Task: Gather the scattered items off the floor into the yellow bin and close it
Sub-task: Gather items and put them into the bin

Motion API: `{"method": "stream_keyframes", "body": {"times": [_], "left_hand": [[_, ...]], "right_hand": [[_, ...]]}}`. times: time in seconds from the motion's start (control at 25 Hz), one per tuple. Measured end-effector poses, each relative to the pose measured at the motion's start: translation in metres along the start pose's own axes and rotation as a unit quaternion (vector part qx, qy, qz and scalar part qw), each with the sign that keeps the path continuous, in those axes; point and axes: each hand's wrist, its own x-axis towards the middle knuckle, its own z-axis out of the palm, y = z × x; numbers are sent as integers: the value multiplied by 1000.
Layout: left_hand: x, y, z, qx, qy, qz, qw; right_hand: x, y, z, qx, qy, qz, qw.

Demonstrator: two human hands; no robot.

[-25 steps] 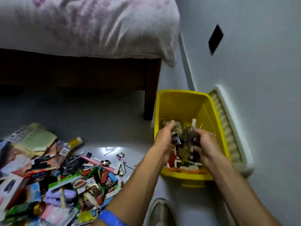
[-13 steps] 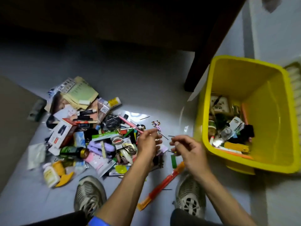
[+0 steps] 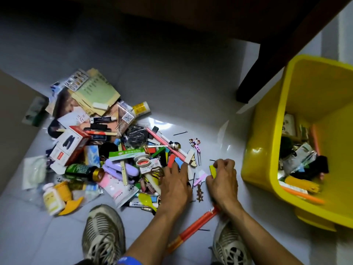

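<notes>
The yellow bin stands open at the right, partly filled with small items. A heap of scattered items covers the floor at left and centre: boxes, packets, bottles, pens, clips. My left hand lies on the heap's right edge, fingers stretched forward over small coloured pieces. Just beside it, my right hand has its fingers curled and pinches a small yellow piece on the floor. An orange stick lies under my right wrist. No lid for the bin shows in the view.
A dark bed leg stands on the floor just left of the bin. My two shoes are planted near the bottom edge. Hairpins lie loose on the grey tiles between heap and bin.
Both hands left the bin, swung left and came down to the heap. The view dropped from the bed and wall to the floor. My right hand now pinches a yellow piece.
</notes>
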Motion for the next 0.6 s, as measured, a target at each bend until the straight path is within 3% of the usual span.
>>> {"method": "stream_keyframes", "body": {"times": [0.16, 0.24, 0.28, 0.36, 0.4, 0.44, 0.48, 0.6], "left_hand": [[10, -1, -15, -103, 9, -18, 995], [18, -4, -23, -157, 90, -37, 983], [24, -6, -28, -155, 118, -51, 980], [40, -9, -34, -124, 109, -82, 983], [47, -10, -36, -104, 84, -92, 987], [52, -9, -35, -95, 58, -93, 989], [54, -9, -34, -99, 39, -84, 991], [45, -10, -27, -137, 58, -66, 987]], "right_hand": [[6, -3, 2, -14, -51, -5, 999], [10, -10, 0, 130, -79, 39, 988], [12, -14, -3, 264, -93, 88, 956], [18, -18, -9, 500, -143, 196, 831], [20, -18, -13, 559, -158, 228, 781], [22, -18, -17, 577, -160, 245, 762], [26, -20, -20, 568, -149, 247, 771], [47, -28, -21, 407, -53, 182, 894]]}}
